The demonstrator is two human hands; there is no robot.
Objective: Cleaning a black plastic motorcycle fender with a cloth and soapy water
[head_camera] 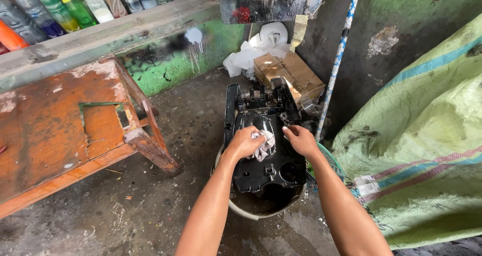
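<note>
Both forearms enter from the bottom edge of the head view and meet over a black plastic panel (pixel 263 150) that lies lengthwise across a round basin (pixel 240 208), its near end over the basin's dark inside, its far end reaching toward the back wall. The left hand (pixel 244 142) is closed around a crumpled white rag (pixel 264 144) and presses it against the panel's middle, near its left edge. The right hand (pixel 301 139) rests on the panel's right edge just beside the rag, fingers curled down onto the plastic; whether they grip the edge or only lie on it, I cannot tell. The panel is glossy, with moulded recesses and a round hole near its near right corner. The floor (pixel 150 206) is dark concrete, wet around the basin. To the right, a green woven sack (pixel 427 135) with blue and red stripes slopes up along the frame edge. To the left stands an orange wooden table (pixel 65 125) (paint worn, one leg splayed toward the basin). Beyond the panel's far end sit a cardboard box (pixel 291 75) and a heap of white plastic (pixel 256 47); a patterned pole (pixel 339 60) leans against the wall. Coloured bottles (pixel 60 7) line a ledge at the top left corner.
</note>
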